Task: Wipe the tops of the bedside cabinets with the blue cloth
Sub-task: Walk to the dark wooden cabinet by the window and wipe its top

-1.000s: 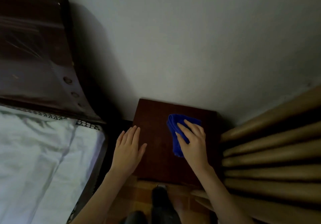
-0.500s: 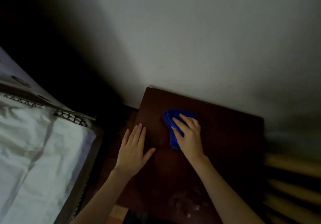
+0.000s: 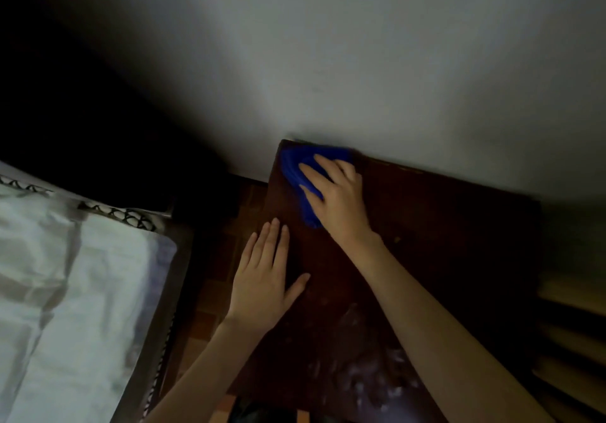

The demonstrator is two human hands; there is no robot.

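Note:
A dark brown bedside cabinet (image 3: 442, 242) stands against the pale wall, its top filling the middle right of the view. The blue cloth (image 3: 296, 168) lies bunched at the top's far left corner. My right hand (image 3: 337, 196) presses flat on the cloth, fingers spread over it. My left hand (image 3: 265, 278) rests flat on the cabinet's left edge, fingers apart, holding nothing. Pale dusty smears show on the near part of the top.
A bed with white sheets (image 3: 65, 291) and a patterned border lies to the left, with a narrow gap of tiled floor (image 3: 213, 275) between it and the cabinet. Tan curtain folds (image 3: 570, 357) hang at the right edge. The wall (image 3: 360, 61) rises right behind the cabinet.
My right hand has slid the blue cloth away from me and to the left, up to the far left corner by the wall. The view has closed in on the cabinet.

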